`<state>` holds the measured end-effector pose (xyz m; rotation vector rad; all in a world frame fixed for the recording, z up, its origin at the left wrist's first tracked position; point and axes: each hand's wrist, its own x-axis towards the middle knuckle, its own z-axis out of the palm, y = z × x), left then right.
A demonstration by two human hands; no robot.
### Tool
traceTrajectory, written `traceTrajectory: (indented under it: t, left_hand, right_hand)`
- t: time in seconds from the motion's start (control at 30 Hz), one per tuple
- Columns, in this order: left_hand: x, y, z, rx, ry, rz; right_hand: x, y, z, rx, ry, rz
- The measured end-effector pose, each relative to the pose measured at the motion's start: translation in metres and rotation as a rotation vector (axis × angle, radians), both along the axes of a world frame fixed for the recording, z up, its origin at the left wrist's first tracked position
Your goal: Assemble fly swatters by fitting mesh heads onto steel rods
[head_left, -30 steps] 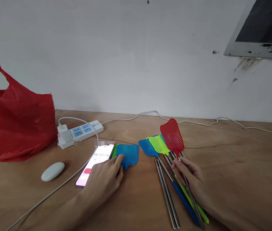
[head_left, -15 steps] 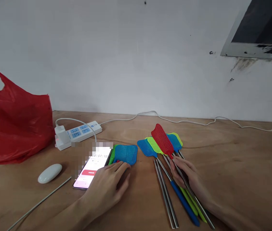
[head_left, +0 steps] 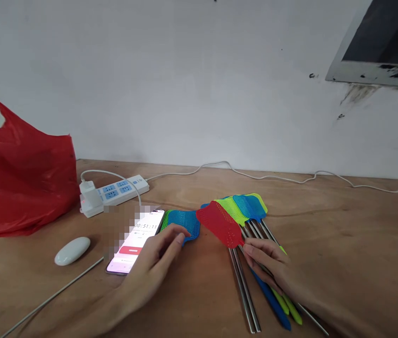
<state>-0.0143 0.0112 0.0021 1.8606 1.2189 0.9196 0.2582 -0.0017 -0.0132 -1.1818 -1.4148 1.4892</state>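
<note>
My right hand (head_left: 267,260) pinches a red fly swatter (head_left: 220,223) at its neck, and the mesh head points up and left. Beneath it lie several fly swatters side by side: a yellow-green head (head_left: 233,209), a blue head (head_left: 251,206), metal rods and a blue handle (head_left: 271,300). Two bare metal rods (head_left: 244,291) rest just left of them. My left hand (head_left: 159,253) has thumb and forefinger closed together at the lower edge of another blue swatter head (head_left: 184,220); whatever is between them is hidden. A green swatter head (head_left: 167,218) shows partly underneath.
A lit phone (head_left: 138,239) with a running timer lies beside my left hand. Behind it is a white power strip (head_left: 114,192) with a plugged-in charger and cables. A white mouse (head_left: 72,251) and a red plastic bag (head_left: 26,178) are at left. The wall bounds the table's back.
The red swatter's head has swung down and left, now lower over the others. My left hand's fingers have drawn together, with the thumb moved up to the forefinger.
</note>
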Motion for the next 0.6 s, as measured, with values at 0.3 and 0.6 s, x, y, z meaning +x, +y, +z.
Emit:
traceTrajectory:
  t: [0.3,0.6]
  left_hand:
    - [0.002,0.001,-0.001,-0.314,-0.291,-0.093]
    - [0.005,0.004,-0.002,-0.315,-0.355,-0.164]
  right_hand:
    - [-0.003,-0.011,0.006,0.249,-0.126,0.012]
    - [-0.004,-0.014,0.009,0.034,-0.038,0.184]
